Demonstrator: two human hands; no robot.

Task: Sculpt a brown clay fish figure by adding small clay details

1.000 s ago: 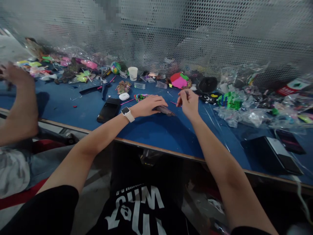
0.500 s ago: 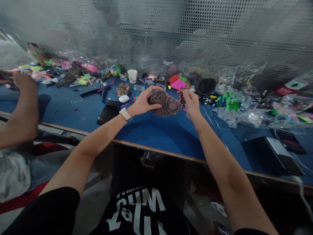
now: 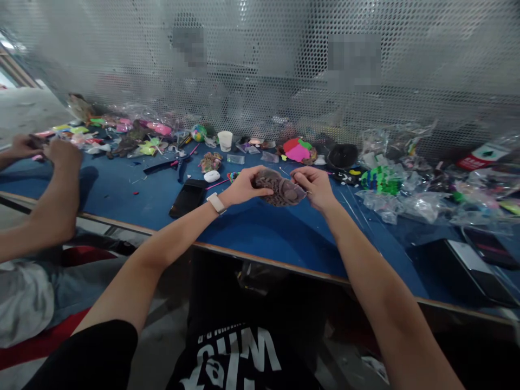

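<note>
My left hand (image 3: 248, 185) is closed around a grey-brown figure (image 3: 280, 189) held above the table. The figure looks like modelling clay, with rows of scale-like relief on its left and a smoother rounded part on its right. My thumb lies across its front, and the fingers behind it are hidden. At the figure's right end, my right hand (image 3: 316, 187) is closed in a pinch, with thumb and index finger together. Whatever lies between those fingertips is too small and dark to make out.
On the blue table (image 3: 244, 233) are a black phone-like case (image 3: 189, 197), a white earbud case (image 3: 212, 176), a paper cup (image 3: 225, 141) and colourful clay pieces. Plastic bags (image 3: 422, 197) crowd the right. A perforated metal panel (image 3: 264, 70) stands behind. Another person's hands (image 3: 60, 154) work at left.
The view has shifted slightly, so the table appears lower and farther right. My right fingertips have come closer in against the figure's right end. My left hand keeps its hold.
</note>
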